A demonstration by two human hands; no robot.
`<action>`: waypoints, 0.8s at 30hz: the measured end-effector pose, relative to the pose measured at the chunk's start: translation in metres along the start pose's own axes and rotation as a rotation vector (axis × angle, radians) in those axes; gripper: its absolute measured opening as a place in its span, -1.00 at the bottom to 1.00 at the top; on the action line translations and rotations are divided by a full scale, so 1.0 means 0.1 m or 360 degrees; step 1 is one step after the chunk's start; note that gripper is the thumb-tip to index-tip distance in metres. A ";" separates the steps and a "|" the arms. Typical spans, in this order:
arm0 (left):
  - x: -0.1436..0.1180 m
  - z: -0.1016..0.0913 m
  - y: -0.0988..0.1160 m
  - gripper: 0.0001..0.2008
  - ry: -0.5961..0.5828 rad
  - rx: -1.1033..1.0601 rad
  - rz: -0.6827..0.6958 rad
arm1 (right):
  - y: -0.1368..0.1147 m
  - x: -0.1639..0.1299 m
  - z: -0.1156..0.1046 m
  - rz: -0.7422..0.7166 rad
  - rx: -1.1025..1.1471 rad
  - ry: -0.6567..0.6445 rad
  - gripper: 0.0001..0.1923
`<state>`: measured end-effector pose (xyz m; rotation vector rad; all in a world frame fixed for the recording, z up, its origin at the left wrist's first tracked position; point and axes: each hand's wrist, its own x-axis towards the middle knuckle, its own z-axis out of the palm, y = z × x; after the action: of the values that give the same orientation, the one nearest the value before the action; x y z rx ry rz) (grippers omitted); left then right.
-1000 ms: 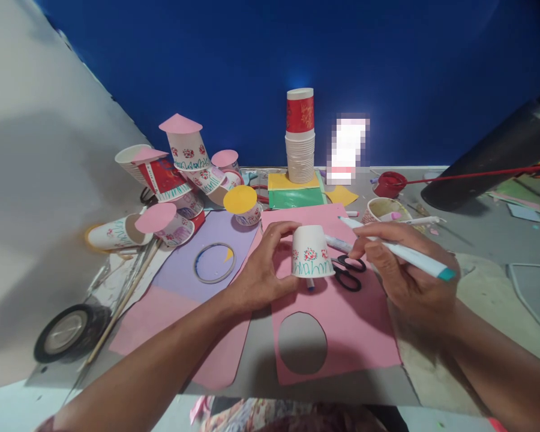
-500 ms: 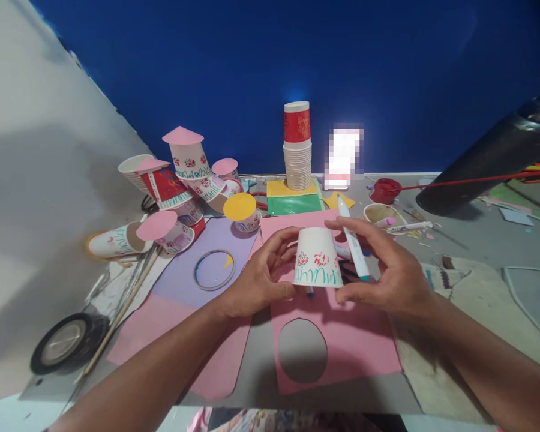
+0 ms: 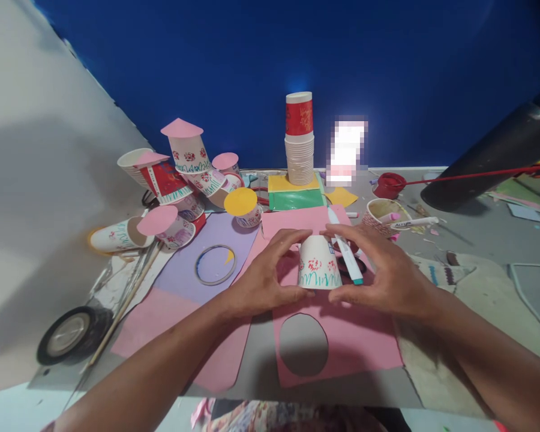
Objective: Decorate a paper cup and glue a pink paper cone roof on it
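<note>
Both hands hold an upside-down white paper cup [image 3: 318, 264] with red flowers and green zigzag lines drawn on it. My left hand [image 3: 265, 276] grips its left side with thumb and fingers. My right hand [image 3: 382, 273] grips its right side and also keeps a white marker with a teal cap [image 3: 344, 246] between its fingers. The cup hovers just above a pink paper sheet [image 3: 355, 336] that has a round hole [image 3: 303, 344] cut out of it. Black scissors [image 3: 357, 264] lie partly hidden behind the cup and my right hand.
Decorated cups with pink and yellow paper lids [image 3: 184, 174] pile at the left. A stack of cups [image 3: 299, 144] stands on yellow and green paper at the back. A tape ring [image 3: 215, 264] lies on purple paper, a black tape roll [image 3: 69, 333] at the left edge, a black tube [image 3: 495, 156] at right.
My right hand, which held the marker apart from the cup, has come onto the cup's right side. Both hands now hold the cup, turned slightly and lowered toward the pink sheet.
</note>
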<state>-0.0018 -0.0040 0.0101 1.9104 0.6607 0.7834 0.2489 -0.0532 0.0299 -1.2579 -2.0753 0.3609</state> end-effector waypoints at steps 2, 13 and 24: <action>0.01 0.01 0.00 -0.18 0.0051 0.0033 0.0037 | -0.04 0.01 -0.04 0.0011 0.0066 0.0048 -0.15; -0.01 0.07 0.01 -0.26 0.0237 0.0258 0.0083 | -0.18 -0.03 -0.16 -0.0393 0.0145 0.0385 -0.70; -0.01 0.09 0.02 -0.23 0.0300 0.0370 0.0125 | -0.23 0.04 -0.14 -0.0372 0.0161 0.0266 -0.83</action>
<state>0.0049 -0.0107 0.0083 2.0993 0.8262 0.9808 0.2416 -0.0623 0.0541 -0.9409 -2.0075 0.2423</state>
